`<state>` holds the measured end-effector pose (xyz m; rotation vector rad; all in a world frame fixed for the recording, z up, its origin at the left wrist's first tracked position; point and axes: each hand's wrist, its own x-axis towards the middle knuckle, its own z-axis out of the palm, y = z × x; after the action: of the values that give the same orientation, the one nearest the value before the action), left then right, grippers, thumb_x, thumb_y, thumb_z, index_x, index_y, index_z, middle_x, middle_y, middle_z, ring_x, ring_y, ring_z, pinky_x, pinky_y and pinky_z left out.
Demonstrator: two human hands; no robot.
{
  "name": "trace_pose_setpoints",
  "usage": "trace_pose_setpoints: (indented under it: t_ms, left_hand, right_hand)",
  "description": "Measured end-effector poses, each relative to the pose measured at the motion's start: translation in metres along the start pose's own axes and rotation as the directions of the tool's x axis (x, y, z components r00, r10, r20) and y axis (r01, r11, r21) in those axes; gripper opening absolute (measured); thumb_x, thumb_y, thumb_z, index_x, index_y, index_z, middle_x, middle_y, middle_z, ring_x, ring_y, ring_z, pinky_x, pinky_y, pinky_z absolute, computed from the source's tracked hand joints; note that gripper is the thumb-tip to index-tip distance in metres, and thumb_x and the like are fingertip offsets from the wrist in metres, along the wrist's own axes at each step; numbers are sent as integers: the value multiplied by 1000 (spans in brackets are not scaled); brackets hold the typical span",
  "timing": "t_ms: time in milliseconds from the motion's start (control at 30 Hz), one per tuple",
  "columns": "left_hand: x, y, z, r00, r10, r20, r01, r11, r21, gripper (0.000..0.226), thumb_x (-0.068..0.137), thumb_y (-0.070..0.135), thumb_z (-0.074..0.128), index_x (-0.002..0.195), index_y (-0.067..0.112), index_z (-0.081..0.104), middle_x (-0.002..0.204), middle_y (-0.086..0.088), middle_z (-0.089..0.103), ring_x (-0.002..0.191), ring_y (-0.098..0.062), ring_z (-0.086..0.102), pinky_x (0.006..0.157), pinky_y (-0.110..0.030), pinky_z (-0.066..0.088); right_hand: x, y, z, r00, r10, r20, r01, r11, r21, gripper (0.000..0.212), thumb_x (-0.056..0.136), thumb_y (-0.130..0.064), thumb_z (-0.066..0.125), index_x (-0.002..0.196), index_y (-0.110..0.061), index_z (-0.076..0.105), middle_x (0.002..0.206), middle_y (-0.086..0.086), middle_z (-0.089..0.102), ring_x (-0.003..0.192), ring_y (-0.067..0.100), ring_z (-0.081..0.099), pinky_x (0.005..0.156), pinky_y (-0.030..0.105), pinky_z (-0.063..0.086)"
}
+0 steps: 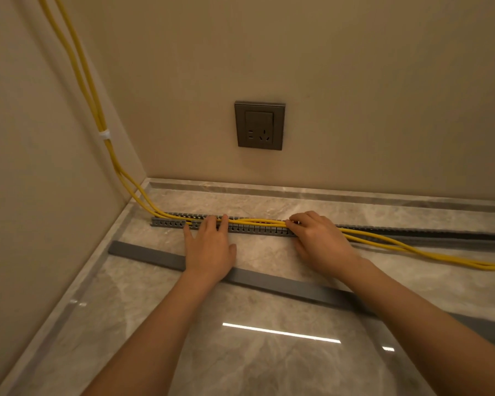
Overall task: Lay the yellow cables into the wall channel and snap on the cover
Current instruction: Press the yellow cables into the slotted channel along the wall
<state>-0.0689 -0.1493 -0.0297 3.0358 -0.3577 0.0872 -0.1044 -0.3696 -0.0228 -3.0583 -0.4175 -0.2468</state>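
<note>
A grey slotted channel [255,228] lies on the marble floor, running from near the left corner off to the right. Yellow cables [257,222] come down the left wall, enter the channel's left end and lie along it, then spill out over its front edge to the right. My left hand [210,247] rests flat with straight fingers, its tips pressing on the cables and channel. My right hand [317,238] has curled fingers pinching the cables at the channel. The flat grey cover [269,277] lies on the floor in front, passing under both wrists.
A dark wall socket [259,125] sits above the channel on the back wall. A white tie [105,135] binds the cables on the left wall. A marble skirting [326,192] runs along the wall base. Glossy floor stretches toward me.
</note>
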Motion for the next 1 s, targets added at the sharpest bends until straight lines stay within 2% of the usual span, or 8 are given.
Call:
trace_pose_setpoints:
  t_ms: [100, 200, 300, 433, 533, 700, 833, 1000]
  left_hand:
    - [-6, 7, 3, 993, 97, -69, -101, 993, -57, 66, 90, 34, 48, 147, 24, 16, 152, -2, 21, 139, -21, 19, 115, -49, 12]
    - [-8, 19, 5, 976, 204, -75, -208, 977, -47, 64, 90, 32, 48, 146, 23, 19, 150, 2, 24, 140, -21, 17, 115, -44, 13]
    - [-6, 28, 9, 979, 190, -78, -192, 981, -24, 57, 91, 31, 46, 143, 21, 26, 148, 1, 27, 139, -23, 18, 116, -43, 13]
    - [-4, 32, 12, 977, 189, -99, -193, 981, -32, 51, 92, 29, 45, 140, 16, 34, 143, -2, 35, 131, -21, 31, 114, -40, 18]
    - [-2, 33, 11, 972, 211, -104, -214, 977, -16, 51, 92, 29, 45, 139, 14, 35, 138, -4, 40, 124, -22, 36, 110, -35, 25]
    - [-1, 34, 9, 975, 206, -77, -204, 978, 42, 50, 92, 33, 44, 138, 16, 35, 137, -3, 42, 124, -22, 39, 109, -39, 26]
    - [0, 43, 3, 987, 151, -53, -147, 987, 70, 50, 90, 38, 46, 135, 16, 38, 136, -4, 40, 125, -25, 37, 112, -45, 21]
    - [-4, 70, -1, 948, 313, -60, -316, 947, -53, 49, 90, 34, 46, 135, 16, 40, 135, -3, 42, 127, -21, 36, 111, -37, 21]
  right_hand:
    - [-2, -2, 3, 999, 36, 7, -36, 999, 30, 43, 97, -21, 42, 140, -16, 37, 140, 1, 45, 127, 19, 39, 105, 31, 30]
    - [-6, -2, 5, 998, 44, 36, -45, 999, 29, 50, 96, -14, 42, 144, -17, 28, 148, 2, 35, 135, 18, 30, 112, 31, 20]
    - [-8, -3, 8, 996, 43, 75, -43, 999, 8, 61, 93, -10, 44, 147, -15, 17, 154, 4, 22, 140, 17, 19, 115, 32, 10]
    - [-14, -8, 15, 996, 54, 70, -54, 999, -9, 54, 100, -26, 29, 147, -11, 7, 156, 7, 11, 143, 18, 7, 115, 32, -4]
    - [-17, -9, 20, 995, 61, 77, -61, 998, 6, 57, 100, -32, 26, 147, -9, 3, 156, 9, 6, 143, 19, 1, 113, 31, -9]
    - [-13, -3, 14, 995, 53, 85, -67, 982, 179, 59, 97, -28, 37, 148, -14, 11, 156, 5, 12, 143, 15, 7, 110, 23, -4]
    - [-10, 4, 5, 990, 105, 90, -131, 917, 376, 56, 91, -20, 48, 144, -19, 30, 152, 0, 27, 140, 12, 21, 112, 24, 14]
    - [-10, 12, -1, 989, 118, 84, -145, 817, 558, 48, 87, -9, 56, 134, -15, 48, 144, 2, 41, 136, 11, 31, 111, 25, 19]
